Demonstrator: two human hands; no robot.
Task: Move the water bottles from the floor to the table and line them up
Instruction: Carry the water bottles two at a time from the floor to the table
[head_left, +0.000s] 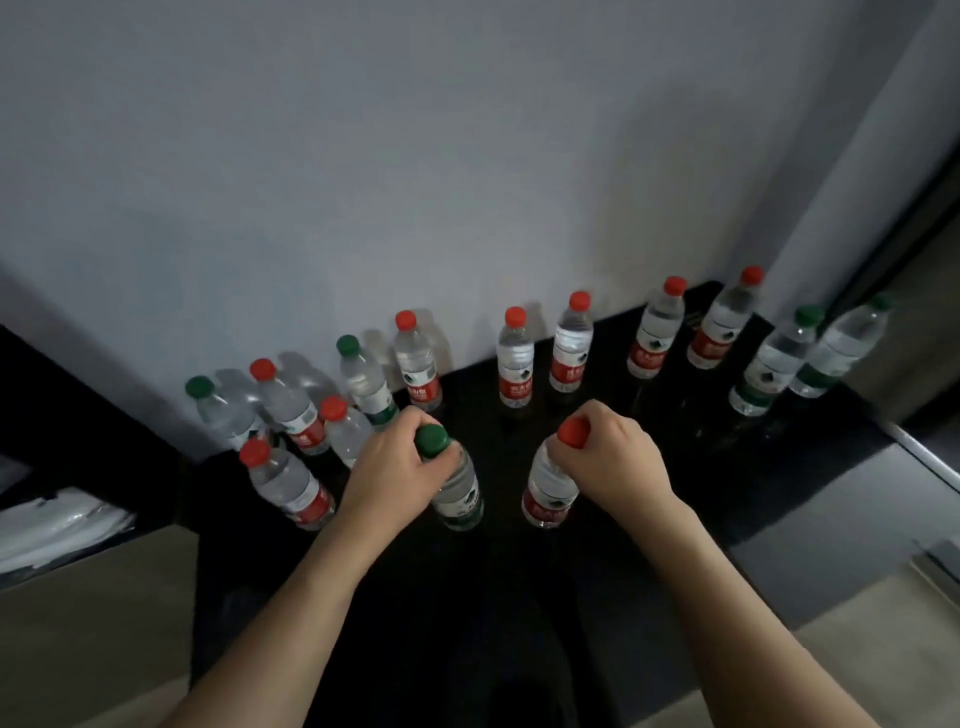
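Left hand (395, 467) curled round the neck of a clear plastic green-capped water bottle (457, 493), right hand (615, 457) gripping the neck of a clear red-capped, red-labelled bottle (550, 486), both upright on the near black glossy tabletop (519, 597), more bottles (514, 358) lined along the far grey wall (415, 156).

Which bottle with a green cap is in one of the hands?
The green-capped bottle near the middle front. The left hand grips it around the neck, just under the cap. The other green-capped bottles stand untouched farther back, by the wall.
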